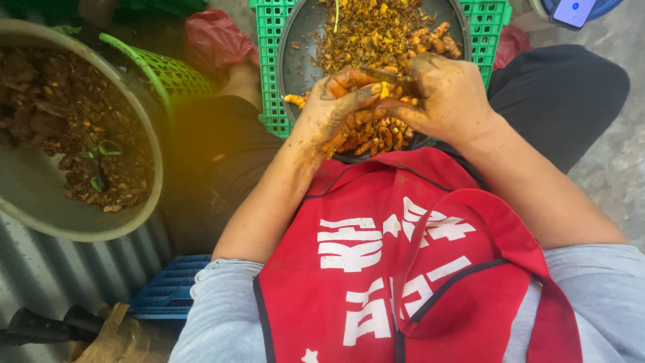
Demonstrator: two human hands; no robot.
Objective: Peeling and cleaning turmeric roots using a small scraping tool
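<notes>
A dark round pan [299, 50] rests on a green plastic crate [269, 81] in front of my lap. It holds orange turmeric roots [379, 138] near me and peel scraps [376, 30] farther off. My left hand [336, 111], stained orange, grips a small turmeric root [384, 89] over the pan's near edge. My right hand [443, 97] is closed around a thin dark blade [379, 72] laid against that root. A red apron [403, 255] covers my lap below the hands.
A large grey basin [80, 228] of brown dirt and root scraps sits at the left, a green basket [171, 74] beside it. A blue crate [168, 292] lies at lower left. A phone [572, 11] sits at top right, a red bag [215, 37] behind the crate.
</notes>
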